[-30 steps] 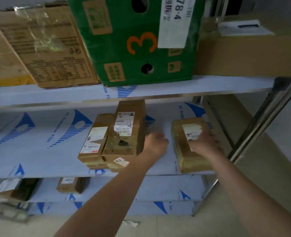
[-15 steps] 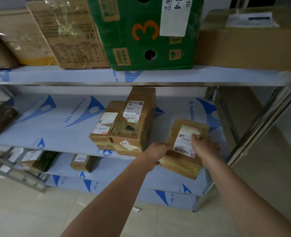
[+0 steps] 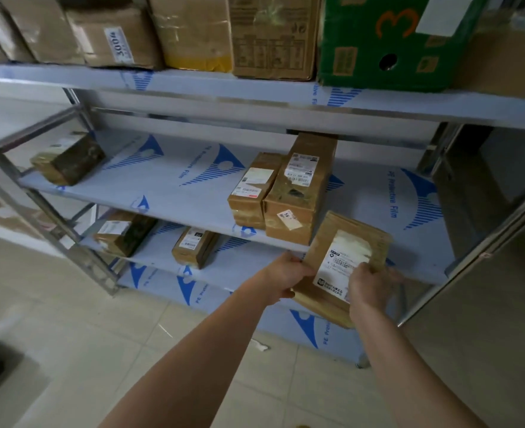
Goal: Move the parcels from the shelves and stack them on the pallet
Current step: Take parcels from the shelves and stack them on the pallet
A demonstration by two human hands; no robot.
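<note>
Lifted clear of the shelf (image 3: 193,208), a parcel (image 3: 341,261) tilts between the left hand (image 3: 285,278) and right hand (image 3: 369,287), both gripping it. Several parcels remain shelved; no pallet is in view.

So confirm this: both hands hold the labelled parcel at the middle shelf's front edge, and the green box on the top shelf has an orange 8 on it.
One detail is off. The head view shows the green box bears an orange 3, not an 8. The rest stands: left hand and right hand hold the labelled parcel at the middle shelf front edge.
</note>
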